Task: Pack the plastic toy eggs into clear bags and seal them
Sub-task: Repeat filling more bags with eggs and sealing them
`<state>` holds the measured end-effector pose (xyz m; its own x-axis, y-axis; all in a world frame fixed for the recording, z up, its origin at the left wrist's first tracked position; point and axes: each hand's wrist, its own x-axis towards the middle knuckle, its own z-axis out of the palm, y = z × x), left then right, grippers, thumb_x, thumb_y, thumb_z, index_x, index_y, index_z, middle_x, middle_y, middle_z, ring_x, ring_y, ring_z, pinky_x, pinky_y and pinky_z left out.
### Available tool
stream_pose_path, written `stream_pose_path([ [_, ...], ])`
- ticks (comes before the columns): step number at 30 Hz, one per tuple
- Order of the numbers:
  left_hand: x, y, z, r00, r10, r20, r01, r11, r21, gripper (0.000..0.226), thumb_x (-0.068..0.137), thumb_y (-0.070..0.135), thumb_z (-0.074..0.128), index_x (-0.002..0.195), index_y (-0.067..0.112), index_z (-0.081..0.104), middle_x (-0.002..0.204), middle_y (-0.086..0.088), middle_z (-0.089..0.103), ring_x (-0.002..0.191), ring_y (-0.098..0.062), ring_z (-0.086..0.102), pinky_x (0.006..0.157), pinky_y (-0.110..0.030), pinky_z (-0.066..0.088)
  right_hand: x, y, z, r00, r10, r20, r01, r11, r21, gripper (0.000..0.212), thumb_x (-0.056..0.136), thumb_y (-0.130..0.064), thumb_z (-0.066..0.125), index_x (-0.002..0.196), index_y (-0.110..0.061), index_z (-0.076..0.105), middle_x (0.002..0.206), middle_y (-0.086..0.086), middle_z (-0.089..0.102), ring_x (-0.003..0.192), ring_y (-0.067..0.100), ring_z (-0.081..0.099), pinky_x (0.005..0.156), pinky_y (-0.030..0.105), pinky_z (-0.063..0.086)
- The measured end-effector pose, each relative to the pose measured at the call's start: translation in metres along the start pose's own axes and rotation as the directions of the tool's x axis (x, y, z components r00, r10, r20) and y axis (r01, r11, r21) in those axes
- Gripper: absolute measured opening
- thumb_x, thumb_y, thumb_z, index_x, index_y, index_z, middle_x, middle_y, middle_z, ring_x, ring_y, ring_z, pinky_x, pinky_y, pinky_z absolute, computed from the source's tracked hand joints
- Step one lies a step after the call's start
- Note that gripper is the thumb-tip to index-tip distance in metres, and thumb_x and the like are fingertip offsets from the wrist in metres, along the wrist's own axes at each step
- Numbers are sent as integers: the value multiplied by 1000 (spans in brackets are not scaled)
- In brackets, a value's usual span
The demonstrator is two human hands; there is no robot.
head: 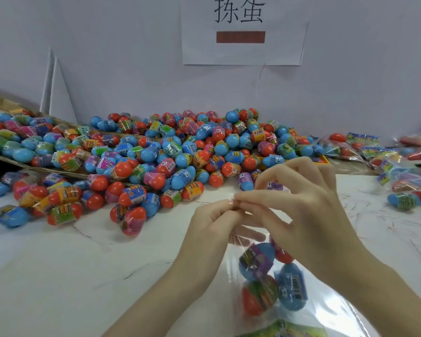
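Both hands meet above the tabletop (58, 276), pinching the top edge of a clear bag (284, 288) between them. The left hand (212, 220) grips it with thumb and fingertips; the right hand (301, 203) pinches the same edge from the other side, its fingers curled over the fold. A small white bit, perhaps a tape tab or the seal strip, shows where the fingertips meet; which it is I cannot tell.

The bag hangs down and toward the person from that pinch, so its long axis runs from the hands to the lower right. Several eggs (265, 283) sit in its lower part, well below the grip. This looks like the sealing step: the mouth is gathered, and closing it probably means working along the top edge, sideways between the two hands, which are equally near.

The loose egg pile (144, 154) lies beyond and to the left, near but apart from the hands. Filled bags (374, 152) lie at far right. Bare tabletop to the left and near side leaves room to lay the bag down; the sign (243, 30) on the wall is well clear.
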<state>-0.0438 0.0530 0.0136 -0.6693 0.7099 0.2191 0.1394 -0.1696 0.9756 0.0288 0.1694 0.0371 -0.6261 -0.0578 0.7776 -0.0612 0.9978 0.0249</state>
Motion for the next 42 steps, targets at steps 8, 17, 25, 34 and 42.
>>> stream_pose_path([
  [8, -3, -5, 1, 985, 161, -63, -147, 974, 175, 31, 78, 24, 37, 73, 16, 66, 74, 2, 70, 69, -7, 65, 64, -26, 51, 0, -1, -1, 987, -157, -37, 150, 978, -146, 18, 85, -28, 58, 79, -22, 73, 80, -7, 66, 83, 16, 45, 72, 37, 27],
  [17, -4, -8, -1, 963, 260, -70, -224, 918, 326, 26, 74, 36, 43, 52, 31, 56, 55, 12, 56, 58, -4, 50, 57, -25, 40, 2, 2, -6, 994, -104, 29, 106, 993, -43, 27, 84, -34, 51, 75, -24, 74, 76, -10, 66, 84, 10, 44, 73, 32, 21],
  [25, -6, -11, -2, 919, 393, 21, -354, 801, 482, 27, 83, 37, 33, 56, 35, 36, 55, 10, 41, 53, -7, 34, 50, -27, 27, 3, 0, -5, 959, -266, -95, 226, 925, -305, 26, 86, -21, 57, 62, -18, 68, 68, -5, 65, 68, 17, 61, 74, 35, 26],
  [34, -6, -12, -2, 910, 415, 13, -363, 779, 512, 29, 85, 37, 31, 61, 40, 46, 58, 10, 46, 54, -6, 38, 52, -22, 29, 3, 0, -2, 968, -198, -153, 137, 931, -340, 23, 86, -18, 56, 64, -17, 64, 69, -4, 64, 70, 18, 62, 75, 35, 24],
  [42, -9, -12, -1, 960, 281, 14, -263, 880, 396, 38, 79, 45, 27, 83, 39, 64, 93, 25, 65, 80, 3, 63, 67, -8, 43, 5, 17, -6, 958, 188, -217, -223, 964, -148, 22, 87, -24, 49, 76, -11, 64, 79, 0, 62, 84, 20, 52, 74, 30, 17],
])
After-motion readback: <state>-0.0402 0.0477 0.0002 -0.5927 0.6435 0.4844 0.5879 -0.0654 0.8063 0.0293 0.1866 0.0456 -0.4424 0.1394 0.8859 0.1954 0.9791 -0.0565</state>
